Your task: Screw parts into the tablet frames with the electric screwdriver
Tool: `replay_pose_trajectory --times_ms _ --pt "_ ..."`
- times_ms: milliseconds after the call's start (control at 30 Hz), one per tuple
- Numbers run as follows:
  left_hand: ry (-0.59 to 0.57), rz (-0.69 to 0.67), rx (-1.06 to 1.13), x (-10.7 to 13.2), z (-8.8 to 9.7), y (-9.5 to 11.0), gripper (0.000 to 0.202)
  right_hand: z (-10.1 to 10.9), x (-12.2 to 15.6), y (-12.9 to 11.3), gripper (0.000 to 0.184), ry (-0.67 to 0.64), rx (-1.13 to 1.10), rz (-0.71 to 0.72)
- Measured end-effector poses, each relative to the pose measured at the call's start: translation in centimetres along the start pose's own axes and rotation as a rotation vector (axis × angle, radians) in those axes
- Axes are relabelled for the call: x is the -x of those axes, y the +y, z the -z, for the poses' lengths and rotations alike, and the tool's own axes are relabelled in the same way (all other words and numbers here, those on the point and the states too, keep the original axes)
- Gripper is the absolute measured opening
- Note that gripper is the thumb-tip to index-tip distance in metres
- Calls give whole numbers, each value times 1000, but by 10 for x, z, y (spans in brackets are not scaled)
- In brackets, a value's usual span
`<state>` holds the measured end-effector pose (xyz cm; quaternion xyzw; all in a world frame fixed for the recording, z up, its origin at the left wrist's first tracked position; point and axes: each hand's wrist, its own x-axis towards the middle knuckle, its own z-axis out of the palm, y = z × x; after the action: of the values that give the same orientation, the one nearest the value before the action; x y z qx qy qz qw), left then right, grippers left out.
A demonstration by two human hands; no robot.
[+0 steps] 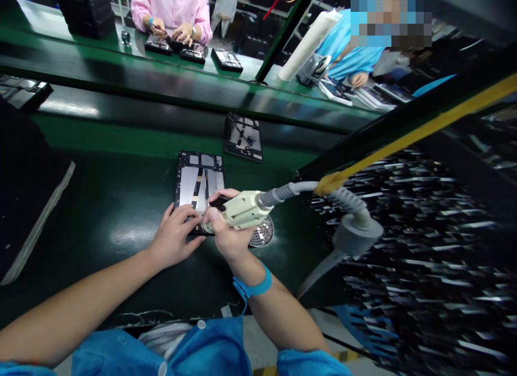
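An opened tablet (188,185) with bare silvery inner plates and dark ribbon cables lies on the green bench in front of me. My left hand (174,233) grips its lower left corner, fingers bent over the top and thumb at the near edge. A pale green electric screwdriver (244,209) with a grey cable is wrapped in my right hand (230,233). It lies tilted over the tablet's lower right part; its tip is hidden by my fingers. Beside my right wrist is a round metal dish (262,233) of small screws, partly covered.
Another opened tablet (244,137) lies farther back. A dark stack with a pale edge (38,220) stands at left. At right, many thin dark parts (404,230) stand in rows, with the cable and a yellow strip (404,141) above. Two co-workers handle devices across the bench.
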<state>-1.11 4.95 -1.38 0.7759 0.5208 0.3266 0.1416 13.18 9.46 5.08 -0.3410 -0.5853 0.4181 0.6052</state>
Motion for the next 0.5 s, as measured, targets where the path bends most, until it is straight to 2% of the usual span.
replay_pose_trajectory --times_ms 500 --pt "6 -11 -29 1 -2 -2 31 1 7 9 30 -38 5 -34"
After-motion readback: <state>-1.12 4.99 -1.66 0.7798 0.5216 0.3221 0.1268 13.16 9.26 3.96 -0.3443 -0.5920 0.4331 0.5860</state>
